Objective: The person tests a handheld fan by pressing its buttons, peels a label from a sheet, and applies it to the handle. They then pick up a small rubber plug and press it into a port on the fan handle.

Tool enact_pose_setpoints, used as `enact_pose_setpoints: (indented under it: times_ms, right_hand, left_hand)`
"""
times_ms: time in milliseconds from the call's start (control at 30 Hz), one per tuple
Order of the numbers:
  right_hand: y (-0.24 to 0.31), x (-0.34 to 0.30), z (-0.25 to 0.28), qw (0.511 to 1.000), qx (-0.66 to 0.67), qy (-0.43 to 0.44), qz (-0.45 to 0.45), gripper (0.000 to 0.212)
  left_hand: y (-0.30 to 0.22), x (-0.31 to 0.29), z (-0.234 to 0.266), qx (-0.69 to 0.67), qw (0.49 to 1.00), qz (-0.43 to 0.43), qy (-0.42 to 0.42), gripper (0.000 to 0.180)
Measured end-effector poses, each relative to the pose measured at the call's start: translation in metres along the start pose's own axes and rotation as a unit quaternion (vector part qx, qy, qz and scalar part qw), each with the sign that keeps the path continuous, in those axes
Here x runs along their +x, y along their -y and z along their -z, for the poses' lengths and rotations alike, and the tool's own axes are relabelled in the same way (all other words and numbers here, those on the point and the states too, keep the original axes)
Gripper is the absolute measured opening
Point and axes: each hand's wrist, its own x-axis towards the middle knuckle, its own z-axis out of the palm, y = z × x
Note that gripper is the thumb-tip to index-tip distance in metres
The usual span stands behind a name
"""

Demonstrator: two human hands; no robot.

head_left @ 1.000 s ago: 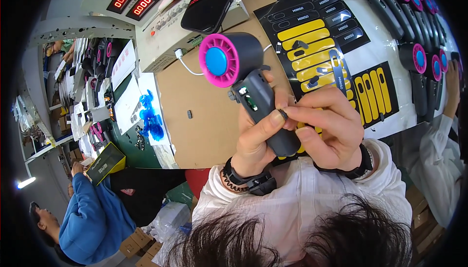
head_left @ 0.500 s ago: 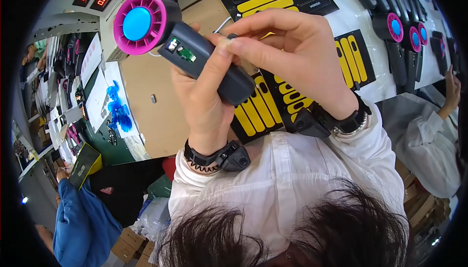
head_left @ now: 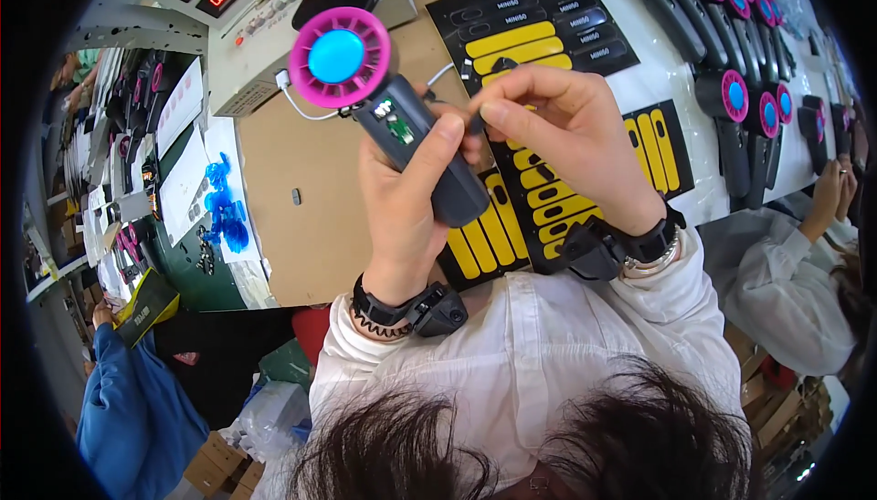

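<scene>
My left hand [head_left: 402, 203] is wrapped round the dark grey handle of a handheld fan [head_left: 448, 185], its thumb lying along the handle. The fan's round head has a magenta ring and a blue centre, and points toward the upper left. An opening in the handle bares a green circuit board [head_left: 400, 129] and small lit spots. Just right of the handle, thumb and index finger of my right hand [head_left: 571, 130] pinch a small dark piece [head_left: 476, 120], whose shape I cannot make out. The left fingertips behind the handle are close to that piece.
Black sheets with yellow stickers [head_left: 516, 43] lie ahead and under my hands. Several finished-looking fans [head_left: 671, 25] line the right side. A small grey part [head_left: 296, 196] rests on the brown board [head_left: 311, 258]. A white cable [head_left: 306, 112] runs behind the fan. Other people sit left and right.
The fan has shifted right and down in the picture and stands a little more upright. My right hand has lowered slightly with the dark piece. The whole view has shifted somewhat too.
</scene>
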Motion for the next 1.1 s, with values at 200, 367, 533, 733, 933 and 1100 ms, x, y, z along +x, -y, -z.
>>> enact_pose_setpoints:
  times_ms: [200, 367, 533, 733, 933, 1100]
  right_hand:
    - [0.020, 0.011, 0.021, 0.983, -0.024, 0.182, -0.032, 0.008]
    - [0.027, 0.020, 0.029, 0.966, -0.115, 0.232, 0.000, 0.007]
    - [0.018, 0.023, 0.028, 0.962, -0.078, 0.257, 0.037, 0.007]
    - [0.022, 0.007, 0.018, 0.980, -0.112, 0.161, 0.045, 0.015]
    - [0.017, -0.019, 0.011, 0.948, -0.229, 0.053, 0.214, 0.025]
    - [0.005, -0.025, 0.006, 0.891, -0.318, -0.014, 0.324, 0.029]
  left_hand:
    - [-0.003, -0.003, 0.000, -0.009, 0.999, 0.049, 0.008, 0.038]
    - [-0.006, -0.003, 0.000, 0.000, 0.993, 0.095, 0.067, 0.041]
    - [-0.009, -0.002, 0.000, 0.003, 0.987, 0.132, 0.096, 0.044]
    - [-0.005, -0.004, 0.000, -0.023, 0.986, 0.138, 0.086, 0.045]
    - [-0.009, -0.006, -0.002, -0.047, 0.987, 0.139, 0.063, 0.044]
    - [-0.007, -0.007, -0.007, -0.064, 0.986, 0.146, 0.046, 0.043]
